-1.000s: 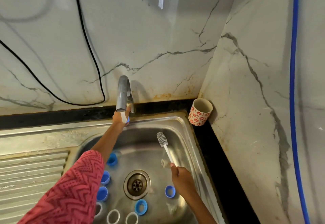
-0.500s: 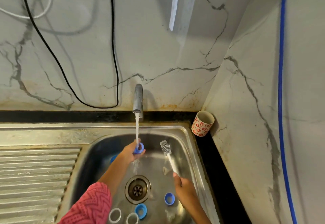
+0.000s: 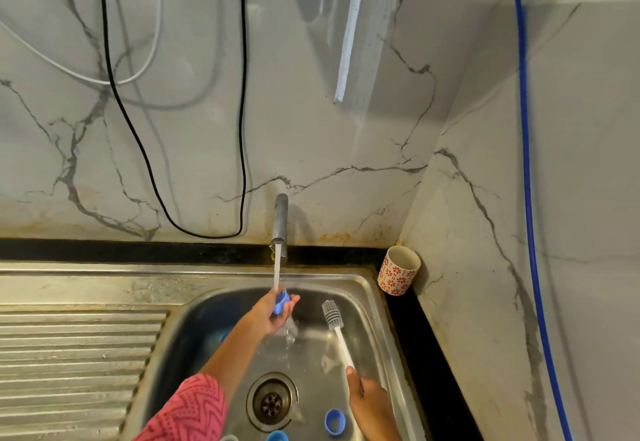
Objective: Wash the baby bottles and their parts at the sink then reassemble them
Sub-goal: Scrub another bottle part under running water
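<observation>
Blue bottle cap [image 3: 281,302] in left hand [image 3: 268,314] under tap stream [image 3: 276,269]; brush [image 3: 337,329] in right hand [image 3: 369,402]

Two bare forearms, seen from above, reaching in from the bottom edge. Left arm covered to just above the elbow by a pink sleeve [image 3: 188,409] printed with darker pink zigzag lines in close rows; loose cut, plain edge at the cuff. Forearm below it uncovered down to the left hand [image 3: 270,312]. Right arm showing no sleeve at all, bare to the right hand [image 3: 369,397]. No rings, bangles, watch or gloves visible on either of the hands.
</observation>
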